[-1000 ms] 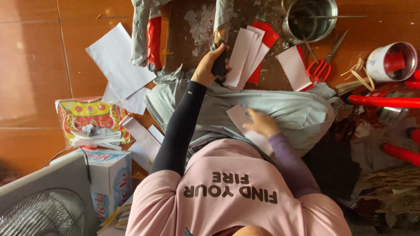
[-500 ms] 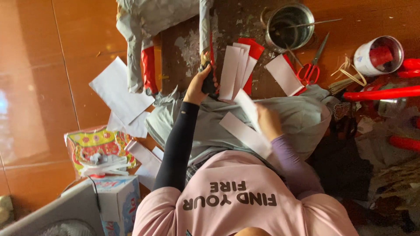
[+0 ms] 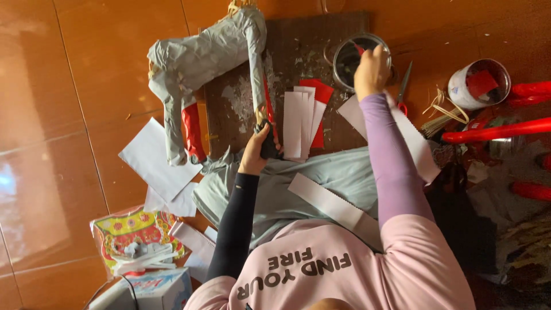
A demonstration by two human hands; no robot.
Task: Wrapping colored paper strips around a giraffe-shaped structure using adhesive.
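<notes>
Partly finished. Grey paper-covered animal figure (image 3: 201, 63) lying on its side across the far left corner of the dark wooden work board (image 3: 298, 46); body and most legs already wrapped in grey paper, but red showing on the leg (image 3: 192, 135) hanging over the board's left edge and along the leg (image 3: 267, 103) nearest the left hand. Covering therefore judged incomplete.

Left hand (image 3: 258, 150), in a black sleeve, at the board's near edge, grip closed around the foot of that leg. Right hand (image 3: 372, 72), in a lilac sleeve, reaching over the round metal bowl (image 3: 351, 54) at the board's far right corner, fingers curled on something inside; what is pinched cannot be told.

Supply in hand: stack of white paper strips (image 3: 299, 123) on red paper in the board's middle, one long white strip (image 3: 333, 205) across the lap, another (image 3: 413, 140) off the board's right edge.

Open room: bare board between figure and bowl; bare orange floor tiles (image 3: 74, 86) off the left. Right side crowded: red-handled scissors (image 3: 403, 92) just beside the bowl, white cup (image 3: 479, 86), red rods (image 3: 496, 131). Near left floor taken by loose white sheets (image 3: 152, 158) and a coloured packet (image 3: 135, 235).
</notes>
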